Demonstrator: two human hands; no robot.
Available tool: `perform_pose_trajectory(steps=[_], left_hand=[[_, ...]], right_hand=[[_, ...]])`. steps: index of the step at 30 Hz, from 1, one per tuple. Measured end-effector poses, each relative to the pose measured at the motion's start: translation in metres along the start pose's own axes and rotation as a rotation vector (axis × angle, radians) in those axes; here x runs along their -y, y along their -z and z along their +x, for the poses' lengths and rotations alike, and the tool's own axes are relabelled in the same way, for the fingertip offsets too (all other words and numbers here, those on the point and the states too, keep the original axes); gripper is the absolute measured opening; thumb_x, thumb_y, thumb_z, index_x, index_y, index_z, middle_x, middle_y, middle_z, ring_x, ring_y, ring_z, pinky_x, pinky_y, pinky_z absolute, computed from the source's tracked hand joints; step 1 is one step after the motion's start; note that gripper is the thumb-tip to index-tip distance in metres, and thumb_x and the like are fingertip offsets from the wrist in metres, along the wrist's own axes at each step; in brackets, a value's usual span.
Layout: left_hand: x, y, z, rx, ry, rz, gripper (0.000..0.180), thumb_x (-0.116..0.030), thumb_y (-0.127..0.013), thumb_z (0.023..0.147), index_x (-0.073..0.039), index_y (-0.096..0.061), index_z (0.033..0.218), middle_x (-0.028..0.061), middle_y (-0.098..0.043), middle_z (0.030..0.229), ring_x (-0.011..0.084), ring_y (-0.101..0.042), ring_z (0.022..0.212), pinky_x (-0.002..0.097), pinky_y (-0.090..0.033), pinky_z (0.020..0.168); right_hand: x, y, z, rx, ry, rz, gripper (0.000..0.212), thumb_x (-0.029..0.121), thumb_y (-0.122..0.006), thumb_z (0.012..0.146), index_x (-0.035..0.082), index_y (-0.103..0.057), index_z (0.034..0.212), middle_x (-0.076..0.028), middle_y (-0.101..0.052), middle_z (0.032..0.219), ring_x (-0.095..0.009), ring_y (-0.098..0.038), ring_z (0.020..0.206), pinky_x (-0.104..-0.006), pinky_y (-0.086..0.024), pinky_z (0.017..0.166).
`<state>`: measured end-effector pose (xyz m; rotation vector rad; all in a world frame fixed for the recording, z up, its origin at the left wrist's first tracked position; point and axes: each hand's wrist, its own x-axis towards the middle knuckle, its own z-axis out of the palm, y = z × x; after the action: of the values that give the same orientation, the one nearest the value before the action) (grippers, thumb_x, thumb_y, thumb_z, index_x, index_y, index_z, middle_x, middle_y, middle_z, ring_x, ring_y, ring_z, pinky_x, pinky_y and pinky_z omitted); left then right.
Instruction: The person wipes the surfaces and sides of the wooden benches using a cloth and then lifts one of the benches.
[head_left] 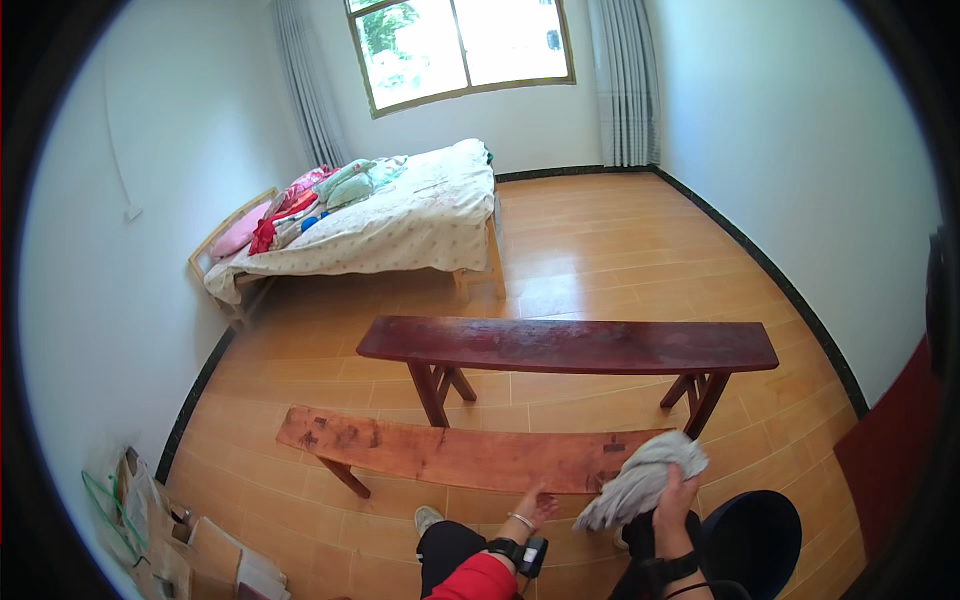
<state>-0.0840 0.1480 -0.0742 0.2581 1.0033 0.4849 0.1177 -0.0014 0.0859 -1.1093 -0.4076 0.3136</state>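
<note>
My right hand (676, 500) grips a bunched light grey cloth (645, 482), which lies over the right end of a low reddish-brown wooden bench (455, 457). Part of the cloth hangs over the bench's near edge. At that same edge, left of the cloth, my left hand (535, 508) holds nothing, its fingers apart. Whether its fingertips touch the wood is hard to tell. Dark patches mark the bench top, mostly toward its left end. Just beyond stands a taller, dark red bench (570, 343) with a glossy top.
Beside my right leg is a dark blue round object (755, 545). Cardboard and boxes (215, 555) lean by the left wall. A bed (400, 225) with clothes on it stands far left, below a window (465, 50). A dark red panel (895, 450) rises at the right.
</note>
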Motion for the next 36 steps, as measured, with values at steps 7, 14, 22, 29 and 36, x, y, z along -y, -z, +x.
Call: perform_pose_trajectory(steps=[7, 14, 22, 29, 36], left_hand=[[-0.045, 0.049, 0.002, -0.389, -0.263, -0.135, 0.057, -0.057, -0.061, 0.075, -0.008, -0.055, 0.104, 0.0096, -0.054, 0.101, 0.0276, -0.051, 0.097, 0.0426, -0.039, 0.092], [-0.065, 0.079, 0.011, -0.239, -0.286, -0.203, 0.046, -0.052, -0.051, 0.085, -0.012, -0.054, 0.107, 0.0084, -0.056, 0.103, 0.0265, -0.052, 0.099, 0.0443, -0.038, 0.094], [-0.051, 0.095, 0.005, -0.233, -0.4, -0.158, 0.026, -0.032, -0.047, 0.095, -0.011, -0.055, 0.105, 0.0075, -0.062, 0.096, 0.0252, -0.06, 0.088, 0.0443, -0.051, 0.079], [-0.024, 0.092, -0.015, -0.007, -0.375, -0.15, 0.027, -0.029, -0.052, 0.092, -0.007, -0.055, 0.107, 0.0083, -0.063, 0.098, 0.0243, -0.06, 0.092, 0.0419, -0.052, 0.082], [0.011, 0.096, -0.044, -0.035, -0.355, -0.184, 0.029, -0.025, -0.051, 0.092, -0.008, -0.055, 0.116, 0.0072, -0.062, 0.109, 0.0234, -0.058, 0.099, 0.0376, -0.048, 0.086]], right_hand=[[0.023, -0.019, 0.052, 0.17, 0.289, -0.577, 0.039, 0.004, -0.054, 0.082, -0.003, -0.048, 0.119, -0.017, -0.056, 0.116, -0.029, -0.055, 0.103, -0.0375, -0.044, 0.089], [-0.086, 0.006, 0.035, 0.535, 0.208, -1.475, 0.05, 0.015, -0.063, 0.071, 0.017, -0.052, 0.12, -0.035, -0.034, 0.129, -0.048, -0.051, 0.099, -0.0503, -0.047, 0.08], [-0.108, -0.025, -0.007, 0.721, 0.346, -1.384, 0.047, 0.015, -0.063, 0.07, 0.018, -0.056, 0.117, -0.037, -0.041, 0.122, -0.047, -0.054, 0.092, -0.0498, -0.048, 0.078], [-0.118, -0.083, -0.094, 1.025, 0.572, -1.086, 0.052, 0.014, -0.067, 0.066, 0.027, -0.058, 0.115, -0.024, -0.044, 0.127, -0.038, -0.054, 0.098, -0.0424, -0.051, 0.076], [-0.101, -0.065, -0.104, 1.282, 0.478, -1.003, 0.05, 0.009, -0.062, 0.069, 0.025, -0.057, 0.116, -0.014, -0.045, 0.132, -0.035, -0.052, 0.109, -0.0416, -0.05, 0.08]])
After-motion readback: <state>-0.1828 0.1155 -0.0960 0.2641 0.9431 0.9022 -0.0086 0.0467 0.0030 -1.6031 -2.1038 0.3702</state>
